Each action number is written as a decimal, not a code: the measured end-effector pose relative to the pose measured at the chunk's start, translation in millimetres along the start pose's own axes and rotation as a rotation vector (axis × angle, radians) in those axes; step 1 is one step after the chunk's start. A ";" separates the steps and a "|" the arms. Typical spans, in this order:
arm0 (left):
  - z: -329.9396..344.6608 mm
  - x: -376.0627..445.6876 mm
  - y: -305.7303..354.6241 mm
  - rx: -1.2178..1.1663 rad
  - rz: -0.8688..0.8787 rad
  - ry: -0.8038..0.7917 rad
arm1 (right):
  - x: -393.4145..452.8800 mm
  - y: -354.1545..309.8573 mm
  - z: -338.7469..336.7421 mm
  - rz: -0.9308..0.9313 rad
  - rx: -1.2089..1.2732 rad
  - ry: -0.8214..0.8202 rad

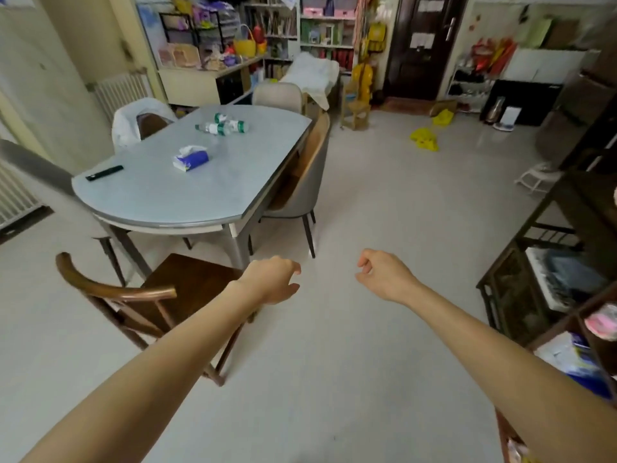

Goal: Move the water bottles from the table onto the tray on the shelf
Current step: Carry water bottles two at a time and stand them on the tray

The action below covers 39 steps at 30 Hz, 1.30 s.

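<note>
**Q:** Where do the water bottles (223, 126) lie relative to my hands?

**A:** They lie on the far part of the tabletop (160, 198), well apart from both hands and up and to the left of them in the head view. My left hand (274, 280) hangs over the floor (384, 208) just beside the seat of the wooden chair (140, 295), below the near rounded end of the tabletop. My right hand (380, 275) is held out over bare floor, farther to the right. Neither touches a bottle.

**Q:** How are my hands set?

**A:** Both are empty. The left hand is loosely curled, fingers bent inward with the thumb apart. The right hand is also loosely curled, thumb and forefinger drawn near each other but pinching nothing.

**Q:** How do the bottles look?

**A:** They are clear plastic with green-and-white labels, lying on their sides in a small cluster, touching or nearly so. How many there are I cannot tell for certain; at least two show.

**Q:** What else is on the tabletop?

**A:** A blue tissue pack (191, 158) with a white sheet standing out sits near the middle, between the bottles and me. A dark remote control (104, 172) lies near the left edge.

**Q:** And the shelf?

**A:** A dark shelf unit (547, 248) stands at my right edge; I cannot make out a tray on it.
</note>
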<state>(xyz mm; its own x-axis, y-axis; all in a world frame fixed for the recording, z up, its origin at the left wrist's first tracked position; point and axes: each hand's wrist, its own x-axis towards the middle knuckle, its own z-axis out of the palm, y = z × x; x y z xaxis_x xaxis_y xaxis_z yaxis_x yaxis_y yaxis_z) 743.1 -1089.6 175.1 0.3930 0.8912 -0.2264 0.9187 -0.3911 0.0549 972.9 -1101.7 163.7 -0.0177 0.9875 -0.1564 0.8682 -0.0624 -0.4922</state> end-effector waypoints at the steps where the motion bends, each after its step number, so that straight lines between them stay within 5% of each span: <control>1: -10.7 27.7 -10.3 -0.007 0.007 0.018 | 27.0 -1.8 -9.6 0.007 0.015 0.011; 10: -59.8 262.2 -76.0 -0.048 0.007 0.002 | 260.1 17.1 -54.2 0.025 0.038 0.006; 17: -100.9 435.4 -129.7 -0.139 -0.164 -0.007 | 466.5 19.8 -98.4 -0.075 0.006 -0.050; 39: -180.9 815.1 -393.7 -0.281 -0.484 0.001 | 998.1 -111.6 -126.0 -0.377 -0.086 -0.258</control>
<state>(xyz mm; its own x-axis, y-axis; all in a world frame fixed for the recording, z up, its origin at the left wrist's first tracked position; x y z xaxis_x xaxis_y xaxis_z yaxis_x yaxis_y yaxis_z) 708.9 -167.6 144.8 -0.0764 0.9542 -0.2893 0.9694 0.1389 0.2022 920.8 -90.9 170.4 -0.4535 0.8700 -0.1934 0.8152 0.3173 -0.4845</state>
